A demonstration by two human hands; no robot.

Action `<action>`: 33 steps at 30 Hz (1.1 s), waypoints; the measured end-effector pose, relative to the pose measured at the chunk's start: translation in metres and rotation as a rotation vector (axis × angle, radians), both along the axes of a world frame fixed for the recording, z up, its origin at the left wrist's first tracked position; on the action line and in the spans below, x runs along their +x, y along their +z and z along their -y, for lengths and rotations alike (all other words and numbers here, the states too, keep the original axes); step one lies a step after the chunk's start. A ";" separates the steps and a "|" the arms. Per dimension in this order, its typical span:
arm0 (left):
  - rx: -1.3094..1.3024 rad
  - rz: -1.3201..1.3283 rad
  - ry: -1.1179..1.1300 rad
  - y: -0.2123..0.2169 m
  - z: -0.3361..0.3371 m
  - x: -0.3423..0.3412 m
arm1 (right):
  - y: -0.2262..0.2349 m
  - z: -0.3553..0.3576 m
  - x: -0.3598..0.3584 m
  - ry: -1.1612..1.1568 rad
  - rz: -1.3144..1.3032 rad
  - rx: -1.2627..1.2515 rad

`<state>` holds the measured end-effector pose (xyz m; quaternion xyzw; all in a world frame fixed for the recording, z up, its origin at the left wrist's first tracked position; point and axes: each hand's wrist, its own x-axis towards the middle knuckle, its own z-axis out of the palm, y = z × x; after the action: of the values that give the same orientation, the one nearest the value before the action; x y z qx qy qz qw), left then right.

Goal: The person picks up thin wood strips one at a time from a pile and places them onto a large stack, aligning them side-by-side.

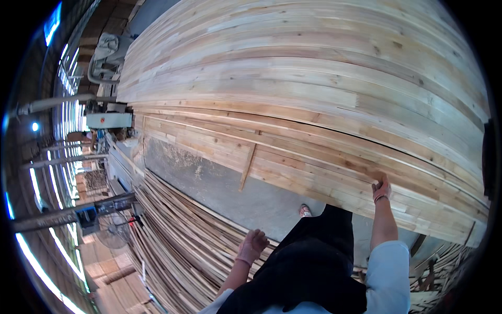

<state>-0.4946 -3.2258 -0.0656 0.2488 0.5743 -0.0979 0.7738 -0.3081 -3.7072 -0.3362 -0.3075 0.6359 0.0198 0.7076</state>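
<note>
Long pale wooden strips lie lengthwise along the near side of a big stack of boards [272, 68]. My right hand [381, 188], in a light glove, has its fingers closed on the edge of one long wooden strip [314, 148], close to the strip's right end. My left hand [252, 246], also gloved, hangs low in front of me, away from the boards. Its fingers are loosely bent and apart, and nothing shows in them. A short wooden crosspiece [248, 163] sticks out toward me from under the strips.
Many thin wooden strips [183, 225] are piled on the floor at my left. Sawdust marks the grey floor [209, 180] between pile and stack. Farther left stand a pale green machine [109, 120], a fan [113, 234] and a post [63, 215]. Scrap wood lies at lower right.
</note>
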 end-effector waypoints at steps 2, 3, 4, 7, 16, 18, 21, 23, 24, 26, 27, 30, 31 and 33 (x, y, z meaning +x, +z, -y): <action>-0.035 0.020 0.000 -0.009 0.001 0.004 | 0.020 -0.008 -0.023 -0.008 0.043 0.024; -0.107 0.069 -0.004 -0.020 -0.004 0.004 | 0.028 -0.009 -0.039 0.002 0.085 0.051; -0.170 0.119 0.001 -0.028 -0.007 0.005 | 0.049 -0.018 -0.052 0.007 0.126 0.088; -0.185 0.153 -0.005 -0.043 -0.001 0.020 | 0.099 -0.028 -0.109 0.116 0.276 0.157; -0.284 0.221 0.165 -0.073 0.031 0.055 | 0.243 -0.083 -0.307 0.549 0.372 0.032; -0.320 0.248 0.168 -0.081 0.025 0.030 | 0.266 -0.072 -0.349 0.725 0.281 -0.166; -0.341 0.253 0.172 -0.099 0.002 -0.007 | 0.303 -0.037 -0.371 1.178 -0.021 -0.530; -0.351 0.264 0.167 -0.091 -0.009 -0.025 | 0.320 -0.023 -0.388 1.438 -0.221 -0.743; -0.358 0.272 0.164 -0.087 -0.015 -0.031 | 0.329 -0.021 -0.396 1.547 -0.311 -0.821; -0.341 0.249 0.149 -0.086 -0.024 -0.038 | 0.342 -0.023 -0.405 1.707 -0.438 -0.930; -0.338 0.254 0.146 -0.085 -0.027 -0.044 | 0.345 -0.026 -0.411 1.777 -0.492 -0.969; -0.268 0.288 0.125 -0.090 -0.032 -0.059 | 0.346 -0.028 -0.418 1.916 -0.550 -1.041; -0.234 0.303 0.116 -0.094 -0.033 -0.061 | 0.344 -0.027 -0.418 1.954 -0.550 -1.068; -0.284 0.273 0.113 -0.096 -0.032 -0.060 | 0.337 -0.023 -0.420 2.020 -0.547 -1.111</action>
<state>-0.5547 -3.1941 -0.1615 0.1154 0.4575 -0.0998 0.8760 -0.7280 -3.6843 0.0013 -0.9211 0.1565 0.3560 -0.0189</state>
